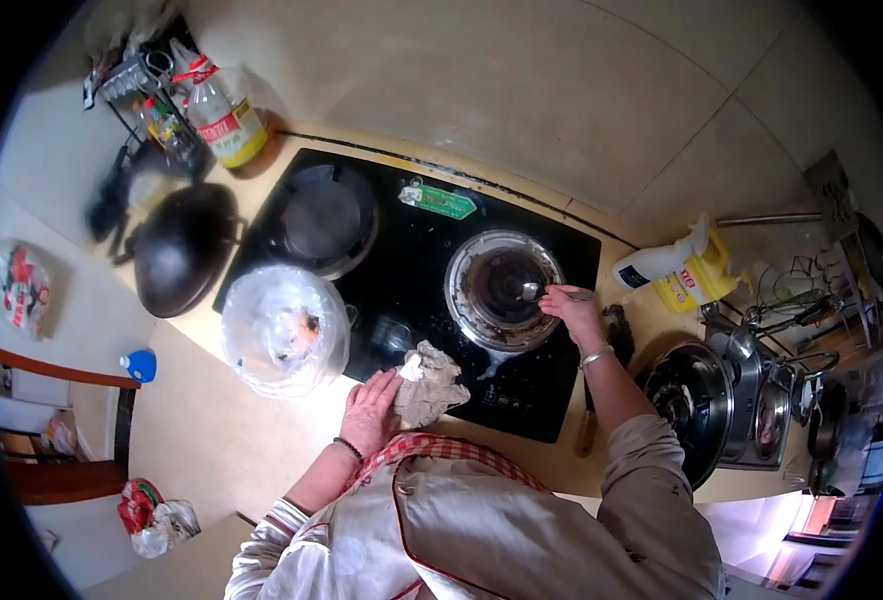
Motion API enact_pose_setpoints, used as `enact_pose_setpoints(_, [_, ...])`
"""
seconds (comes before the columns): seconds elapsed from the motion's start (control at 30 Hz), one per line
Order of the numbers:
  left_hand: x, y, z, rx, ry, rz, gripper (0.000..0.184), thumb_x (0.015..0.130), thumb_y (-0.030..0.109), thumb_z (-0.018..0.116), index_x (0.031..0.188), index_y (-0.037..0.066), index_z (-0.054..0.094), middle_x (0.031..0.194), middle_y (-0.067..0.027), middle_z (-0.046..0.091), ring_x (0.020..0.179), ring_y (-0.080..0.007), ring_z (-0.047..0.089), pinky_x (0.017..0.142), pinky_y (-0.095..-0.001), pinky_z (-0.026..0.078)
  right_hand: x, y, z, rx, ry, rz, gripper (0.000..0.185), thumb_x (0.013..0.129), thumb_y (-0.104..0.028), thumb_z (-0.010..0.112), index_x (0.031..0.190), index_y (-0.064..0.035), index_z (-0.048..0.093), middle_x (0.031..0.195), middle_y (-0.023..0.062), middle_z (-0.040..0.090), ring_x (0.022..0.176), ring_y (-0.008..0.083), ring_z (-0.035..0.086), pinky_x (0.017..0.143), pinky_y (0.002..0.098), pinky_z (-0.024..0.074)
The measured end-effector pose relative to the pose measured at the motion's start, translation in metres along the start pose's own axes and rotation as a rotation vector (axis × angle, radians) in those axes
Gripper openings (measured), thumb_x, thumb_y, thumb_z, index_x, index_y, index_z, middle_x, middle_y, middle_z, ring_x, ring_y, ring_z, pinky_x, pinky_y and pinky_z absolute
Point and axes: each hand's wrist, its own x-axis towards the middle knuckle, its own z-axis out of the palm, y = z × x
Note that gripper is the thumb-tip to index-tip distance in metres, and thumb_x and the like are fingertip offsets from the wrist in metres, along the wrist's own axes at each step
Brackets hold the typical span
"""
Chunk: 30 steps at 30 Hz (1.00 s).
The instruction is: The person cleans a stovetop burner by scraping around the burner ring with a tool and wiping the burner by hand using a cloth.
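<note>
In the head view my right hand is closed around a small metal spoon. Its bowl is over the dark centre of the right gas burner, whose metal ring carries brown, crusty residue. My left hand lies with its fingers stretched out at the front edge of the counter, against a crumpled grey-beige cloth on the stove's front. White spots and a pale smear lie on the black glass stovetop around the right burner.
Left of the cloth stands a bin or bowl lined with a clear plastic bag. Beyond it are a black wok and an oil bottle. At right lie a yellow cleaner bottle, a wooden-handled brush and a black pan.
</note>
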Motion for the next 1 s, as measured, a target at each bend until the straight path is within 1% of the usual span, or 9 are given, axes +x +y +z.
enact_pose_setpoints(0.13, [0.000, 0.001, 0.000, 0.006, 0.004, 0.003, 0.073, 0.072, 0.016, 0.068, 0.138, 0.014, 0.037, 0.145, -0.0063, 0.035, 0.136, -0.0251, 0.030, 0.109, -0.0457, 0.025, -0.001, -0.007, 0.009, -0.199, 0.029, -0.139, 0.018, 0.090, -0.010, 0.060, 0.097, 0.0054, 0.066, 0.089, 0.0142, 0.068, 0.075, 0.0181, 0.067, 0.071, 0.0268, 0.0541])
enact_pose_setpoints(0.2, [-0.001, 0.001, 0.000, 0.003, 0.003, 0.004, 0.073, 0.072, 0.016, 0.068, 0.138, 0.014, 0.037, 0.145, -0.0064, 0.035, 0.136, -0.0251, 0.030, 0.109, -0.0457, 0.025, 0.003, -0.010, 0.011, -0.652, -0.018, -0.715, 0.015, 0.086, -0.007, 0.062, 0.095, 0.0036, 0.067, 0.089, 0.0153, 0.068, 0.077, 0.0249, 0.067, 0.072, 0.0293, 0.0524])
enact_pose_setpoints(0.3, [0.000, 0.000, 0.000, 0.001, 0.001, 0.007, 0.073, 0.072, 0.017, 0.068, 0.138, 0.014, 0.037, 0.145, -0.0063, 0.035, 0.136, -0.0251, 0.030, 0.109, -0.0456, 0.025, 0.010, -0.019, 0.012, -0.752, -0.150, -0.866, 0.013, 0.081, -0.005, 0.064, 0.092, 0.0030, 0.067, 0.091, 0.0169, 0.066, 0.080, 0.0307, 0.066, 0.072, 0.0313, 0.0516])
enact_pose_setpoints(0.43, [0.000, 0.001, 0.001, -0.007, -0.003, 0.000, 0.074, 0.072, 0.016, 0.068, 0.139, 0.015, 0.037, 0.145, -0.0062, 0.035, 0.136, -0.0251, 0.031, 0.109, -0.0456, 0.025, 0.009, -0.034, 0.004, -0.808, -0.192, -0.625, 0.014, 0.080, -0.008, 0.064, 0.089, 0.0025, 0.069, 0.087, 0.0170, 0.067, 0.081, 0.0318, 0.066, 0.073, 0.0307, 0.0518])
enact_pose_setpoints(0.6, [0.000, 0.000, 0.003, -0.030, 0.019, 0.000, 0.073, 0.072, 0.015, 0.067, 0.138, 0.015, 0.037, 0.145, -0.0060, 0.035, 0.135, -0.0254, 0.031, 0.109, -0.0464, 0.024, -0.008, -0.028, 0.007, -0.768, -0.259, -0.444, 0.019, 0.085, -0.012, 0.061, 0.091, 0.0037, 0.069, 0.070, 0.0123, 0.068, 0.064, 0.0146, 0.065, 0.063, 0.0277, 0.0515])
enact_pose_setpoints(0.7, [-0.001, 0.000, 0.001, -0.036, 0.022, 0.003, 0.073, 0.072, 0.014, 0.067, 0.139, 0.015, 0.037, 0.145, -0.0060, 0.035, 0.135, -0.0257, 0.031, 0.108, -0.0469, 0.024, -0.007, -0.029, 0.011, -0.809, -0.249, -0.413, 0.019, 0.085, -0.012, 0.061, 0.090, 0.0040, 0.069, 0.069, 0.0112, 0.067, 0.062, 0.0143, 0.065, 0.062, 0.0267, 0.0515])
enact_pose_setpoints(0.73, [-0.001, 0.000, 0.001, -0.035, 0.021, 0.006, 0.073, 0.072, 0.014, 0.067, 0.139, 0.015, 0.037, 0.145, -0.0060, 0.035, 0.135, -0.0258, 0.031, 0.108, -0.0468, 0.025, 0.004, -0.021, 0.011, -0.739, -0.197, -0.275, 0.018, 0.082, -0.018, 0.061, 0.085, -0.0033, 0.072, 0.072, 0.0147, 0.068, 0.069, 0.0247, 0.068, 0.068, 0.0303, 0.0529])
enact_pose_setpoints(0.87, [-0.001, -0.001, 0.002, -0.031, 0.017, 0.008, 0.073, 0.072, 0.014, 0.067, 0.139, 0.014, 0.037, 0.145, -0.0062, 0.035, 0.135, -0.0259, 0.031, 0.109, -0.0466, 0.024, 0.026, -0.029, 0.007, -0.807, -0.275, -0.095, 0.023, 0.080, -0.016, 0.055, 0.066, -0.0006, 0.066, 0.059, 0.0105, 0.063, 0.054, 0.0196, 0.064, 0.059, 0.0306, 0.0525])
enact_pose_setpoints(1.0, [-0.001, 0.001, 0.002, -0.027, 0.017, -0.001, 0.073, 0.072, 0.015, 0.068, 0.139, 0.014, 0.037, 0.145, -0.0062, 0.035, 0.136, -0.0258, 0.030, 0.109, -0.0464, 0.024, 0.016, -0.071, 0.041, -0.828, -0.416, 0.068, 0.020, 0.080, -0.010, 0.059, 0.075, 0.0086, 0.063, 0.068, 0.0152, 0.065, 0.055, 0.0193, 0.065, 0.051, 0.0288, 0.0550])
